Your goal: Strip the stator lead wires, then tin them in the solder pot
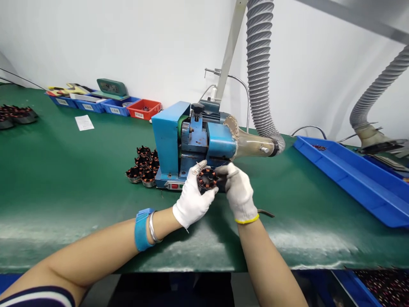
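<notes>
My left hand [195, 197], in a white glove, grips a motor stator [207, 178], a dark ring with copper windings inside. The stator's open face is turned up toward me. At its right edge is my right hand [237, 187], in a grey-white glove with a yellow cuff. Its thumb and fingers are bent together against the rim; whatever they pinch is hidden. Just behind both hands stands a blue bench machine [169, 140] with a red and green switch. More stators [143, 166] are grouped at the machine's left side.
A grey ribbed hose [260, 64] runs down to the machine's clear duct [254, 145]. At right lies a long blue tray [351, 179]. Small blue bins [116, 108] and a red bin [144, 111] line the back of the green table [79, 179]. Further stators [19, 115] stand far left.
</notes>
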{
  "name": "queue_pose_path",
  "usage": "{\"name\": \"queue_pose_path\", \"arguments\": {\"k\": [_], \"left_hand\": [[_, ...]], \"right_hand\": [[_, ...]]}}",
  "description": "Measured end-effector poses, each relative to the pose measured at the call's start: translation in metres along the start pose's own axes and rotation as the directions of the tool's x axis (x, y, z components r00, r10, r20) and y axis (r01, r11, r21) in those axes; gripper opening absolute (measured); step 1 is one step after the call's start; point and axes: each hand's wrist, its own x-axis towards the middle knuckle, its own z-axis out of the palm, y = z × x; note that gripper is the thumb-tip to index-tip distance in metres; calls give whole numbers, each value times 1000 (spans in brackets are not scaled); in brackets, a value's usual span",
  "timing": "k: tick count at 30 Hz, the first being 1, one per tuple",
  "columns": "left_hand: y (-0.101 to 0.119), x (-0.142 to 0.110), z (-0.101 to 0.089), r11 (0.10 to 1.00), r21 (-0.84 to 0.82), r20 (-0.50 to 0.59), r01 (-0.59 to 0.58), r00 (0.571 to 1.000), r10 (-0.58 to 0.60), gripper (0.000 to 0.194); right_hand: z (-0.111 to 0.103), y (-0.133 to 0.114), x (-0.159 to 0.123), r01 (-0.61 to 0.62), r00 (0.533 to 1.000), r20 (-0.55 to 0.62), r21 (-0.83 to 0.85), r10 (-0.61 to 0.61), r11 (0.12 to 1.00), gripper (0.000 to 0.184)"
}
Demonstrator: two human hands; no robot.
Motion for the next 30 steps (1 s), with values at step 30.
{"name": "queue_pose_path", "arguments": {"k": [30], "left_hand": [[26,28,2,736,676,104,-35,993,-49,36]], "right_hand": [[27,13,-3,95,993,52,167,-105,981,41]]}}
